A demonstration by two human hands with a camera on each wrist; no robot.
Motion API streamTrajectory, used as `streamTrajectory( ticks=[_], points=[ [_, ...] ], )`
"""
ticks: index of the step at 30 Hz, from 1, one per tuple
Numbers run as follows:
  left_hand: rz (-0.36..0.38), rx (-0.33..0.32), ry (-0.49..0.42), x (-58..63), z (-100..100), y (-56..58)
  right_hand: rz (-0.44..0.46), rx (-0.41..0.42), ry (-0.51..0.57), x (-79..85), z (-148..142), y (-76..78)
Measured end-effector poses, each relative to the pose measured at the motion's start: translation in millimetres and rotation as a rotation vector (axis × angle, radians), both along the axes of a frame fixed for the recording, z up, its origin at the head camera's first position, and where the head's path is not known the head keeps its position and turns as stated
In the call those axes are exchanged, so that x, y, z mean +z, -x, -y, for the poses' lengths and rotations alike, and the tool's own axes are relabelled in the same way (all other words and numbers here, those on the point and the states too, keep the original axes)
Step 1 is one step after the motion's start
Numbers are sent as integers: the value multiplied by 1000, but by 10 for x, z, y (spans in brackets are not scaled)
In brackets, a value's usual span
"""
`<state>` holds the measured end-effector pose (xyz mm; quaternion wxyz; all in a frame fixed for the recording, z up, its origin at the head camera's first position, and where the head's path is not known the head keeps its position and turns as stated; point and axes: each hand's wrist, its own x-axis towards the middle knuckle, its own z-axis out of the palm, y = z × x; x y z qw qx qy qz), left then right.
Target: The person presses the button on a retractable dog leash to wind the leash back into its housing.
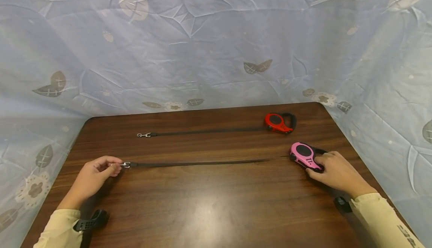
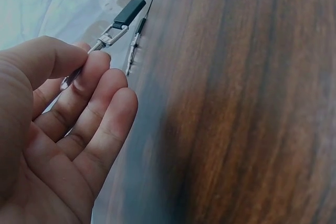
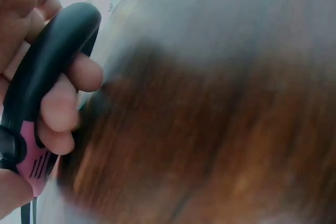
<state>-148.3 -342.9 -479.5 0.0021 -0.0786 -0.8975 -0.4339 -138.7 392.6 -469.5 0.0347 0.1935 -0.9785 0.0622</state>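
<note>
Brown table (image 1: 152, 210) is bearing pink leash (image 1: 305, 157), dark strap (image 1: 202, 163) running straight L–R; L hand (image 1: 94, 175) is pinching clip (image 1: 126, 165), R hand (image 1: 339, 173) is gripping handle (image 3: 52, 59).

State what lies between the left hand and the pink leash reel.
The head view shows a metal clip, then a dark strap leading toward the pink reel.

Leaf-printed fabric (image 1: 209, 45) backs a table (image 1: 162, 199) bearing 1 red leash (image 1: 278, 126).
</note>
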Motion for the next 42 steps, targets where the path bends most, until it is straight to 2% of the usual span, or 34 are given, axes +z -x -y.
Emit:
streamTrajectory(
  ticks=[3, 10, 12, 15, 20, 28, 35, 42],
  points=[
    [3, 3, 2, 7, -5, -4, 9, -41, 17, 10, 15, 1],
    [0, 0, -2, 10, -19, -2, 96, -242, 126, 25, 24, 11],
    [0, -2, -4, 10, -25, 1, 107, -264, 125, 29, 29, 16],
    [2, -4, 0, 12, -34, 3, 98, -213, 98, 16, 25, 28],
    [0, 2, 5, 18, -44, -1, 70, -41, 56, -30, 3, 26],
    [-2, -15, -14, 6, -51, 2, 105, 112, 165, 16, -3, 1],
    [0, -17, -20, 12, -53, -1, 176, 129, 180, 71, 46, -1],
    [-4, -11, -17, -8, -34, -5, 173, 121, 181, 42, 78, 7]
  ],
)
